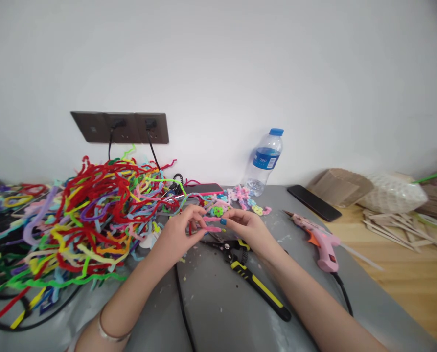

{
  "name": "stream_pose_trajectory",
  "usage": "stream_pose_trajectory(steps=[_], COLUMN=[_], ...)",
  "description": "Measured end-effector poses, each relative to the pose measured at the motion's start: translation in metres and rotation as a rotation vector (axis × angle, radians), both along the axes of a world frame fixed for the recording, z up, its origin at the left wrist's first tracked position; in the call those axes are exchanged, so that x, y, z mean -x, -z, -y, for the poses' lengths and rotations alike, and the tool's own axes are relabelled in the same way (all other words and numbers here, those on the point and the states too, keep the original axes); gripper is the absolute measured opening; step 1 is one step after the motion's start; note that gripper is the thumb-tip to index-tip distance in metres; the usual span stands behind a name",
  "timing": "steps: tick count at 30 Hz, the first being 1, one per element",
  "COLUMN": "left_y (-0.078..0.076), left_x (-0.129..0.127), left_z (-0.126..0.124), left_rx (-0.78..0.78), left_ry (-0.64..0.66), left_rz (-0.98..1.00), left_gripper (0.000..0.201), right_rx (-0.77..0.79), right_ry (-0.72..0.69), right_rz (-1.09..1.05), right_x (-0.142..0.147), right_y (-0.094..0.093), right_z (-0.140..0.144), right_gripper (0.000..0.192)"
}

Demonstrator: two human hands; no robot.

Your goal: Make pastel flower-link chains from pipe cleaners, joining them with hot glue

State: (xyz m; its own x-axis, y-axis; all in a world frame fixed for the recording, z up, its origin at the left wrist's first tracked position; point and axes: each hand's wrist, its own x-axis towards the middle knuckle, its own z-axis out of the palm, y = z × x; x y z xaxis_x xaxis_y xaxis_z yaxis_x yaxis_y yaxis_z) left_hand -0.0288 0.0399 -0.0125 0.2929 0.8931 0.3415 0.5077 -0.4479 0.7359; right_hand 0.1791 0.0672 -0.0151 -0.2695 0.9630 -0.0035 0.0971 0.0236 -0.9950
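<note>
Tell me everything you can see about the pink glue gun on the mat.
The pink glue gun lies on its side on the grey mat, right of the right hand and apart from it. Its body looks like pale pink plastic, with an orange trigger and a pointed nozzle aimed up-left toward the pastel pipe-cleaner pieces. The grip points toward the lower right, where a black cord leaves it and runs off down the mat. Neither hand touches it. A black phone lies just beyond it.
</note>
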Motion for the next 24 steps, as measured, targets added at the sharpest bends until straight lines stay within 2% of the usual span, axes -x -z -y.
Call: stream_pose_trajectory(steps=[15, 24], left_y=[-0.0003, 0.0037], left_x=[-0.0004, 0.0009], left_z=[0.0005, -0.0017], left_rx=[-0.084, -0.185], left_ry=[-0.035, 0.001], left_rz=[-0.022, -0.063], left_gripper=[0.037, 0.035], right_rx=[0.032, 0.022], right_ry=[-0.014, -0.027], right_rz=[-0.070, -0.111], right_x=[0.0001, 0.0000], right_y=[0.0034, 0.0031], right_z=[-0.0014, -0.0015], right_gripper=[0.031, 0.029])
